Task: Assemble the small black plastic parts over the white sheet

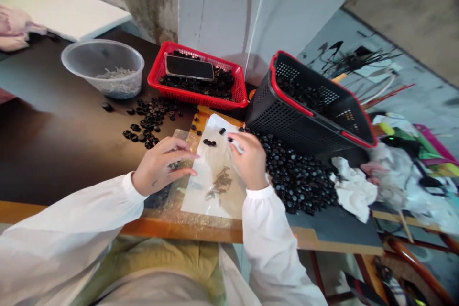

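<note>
Clear plastic sheet [215, 167]: lies flat at the near edge of the dark surface [71, 153], directly before the person and between the two hands. It carries a few black round pieces [210, 143] towards its far end and a small cluster of brown bits [219, 184] near its middle.

Left hand [161, 165]: rests on the sheet's left border. The fingers are laid out long and close together, with the tips pressing the plastic and nothing between them. A white sleeve reaches the wrist. A small dark mark by the wrist is too small to read.

Right hand [247, 160]: over the sheet's right border, fingers curled and drawn together at the tips. Whether they pinch a piece cannot be told.

Heap of black pieces [297, 179]: just right of the sheet, touching its right border, many deep.

Scattered black pieces [148, 122]: beyond the sheet's far left corner, loose on the surface.

Red mesh basket [193, 99]: beyond the sheet's far end, holding more black pieces. A phone [189, 67] lies on top of them, screen dark.

Black mesh basket [272, 110]: red-rimmed, beyond the sheet and to its right, tipped on its side towards the heap, with black pieces inside.

Clear plastic bowl [77, 69]: well to the left beyond the sheet, with pale small parts [116, 79] in its bottom.

Crumpled white paper [353, 191]: right of the sheet, past the heap.
</note>
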Demonstrator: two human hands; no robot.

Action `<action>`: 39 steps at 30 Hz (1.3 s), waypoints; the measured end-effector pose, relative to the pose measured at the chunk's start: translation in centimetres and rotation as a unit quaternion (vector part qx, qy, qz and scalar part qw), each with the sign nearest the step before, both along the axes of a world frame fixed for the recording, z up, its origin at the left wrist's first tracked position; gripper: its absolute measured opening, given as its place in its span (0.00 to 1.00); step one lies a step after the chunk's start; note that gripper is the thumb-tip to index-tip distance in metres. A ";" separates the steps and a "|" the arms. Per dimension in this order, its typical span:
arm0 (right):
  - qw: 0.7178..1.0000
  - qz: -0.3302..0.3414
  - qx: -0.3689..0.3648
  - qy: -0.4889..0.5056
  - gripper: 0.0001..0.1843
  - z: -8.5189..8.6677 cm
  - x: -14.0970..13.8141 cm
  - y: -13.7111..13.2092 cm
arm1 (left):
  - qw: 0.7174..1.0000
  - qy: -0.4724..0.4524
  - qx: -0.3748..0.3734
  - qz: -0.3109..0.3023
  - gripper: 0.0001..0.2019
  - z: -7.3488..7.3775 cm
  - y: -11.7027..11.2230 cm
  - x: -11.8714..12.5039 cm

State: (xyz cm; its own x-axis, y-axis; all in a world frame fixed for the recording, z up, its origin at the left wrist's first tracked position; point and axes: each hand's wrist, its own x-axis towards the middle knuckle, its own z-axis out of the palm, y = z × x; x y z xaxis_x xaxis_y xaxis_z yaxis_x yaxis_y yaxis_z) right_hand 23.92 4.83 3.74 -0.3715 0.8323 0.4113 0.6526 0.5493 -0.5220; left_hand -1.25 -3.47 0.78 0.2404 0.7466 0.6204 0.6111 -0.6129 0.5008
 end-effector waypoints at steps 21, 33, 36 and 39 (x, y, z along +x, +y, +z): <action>0.983 0.050 0.034 -0.174 0.11 -2.7 -2.8 0.5 | 0.974 0.155 -0.024 -0.163 0.09 -0.4 -0.7 3.2; 0.984 -0.010 0.043 -0.175 0.07 -2.8 -0.5 1.2 | 0.968 0.237 -0.015 -0.079 0.11 0.0 0.7 0.6; 0.984 -0.029 0.060 -0.164 0.08 -2.4 -0.2 1.2 | 0.966 0.258 -0.002 -0.012 0.11 0.6 1.0 -0.2; 0.990 -0.025 0.070 -0.119 0.12 -2.0 -0.3 0.9 | 0.969 0.247 0.011 -0.018 0.10 1.6 0.1 0.6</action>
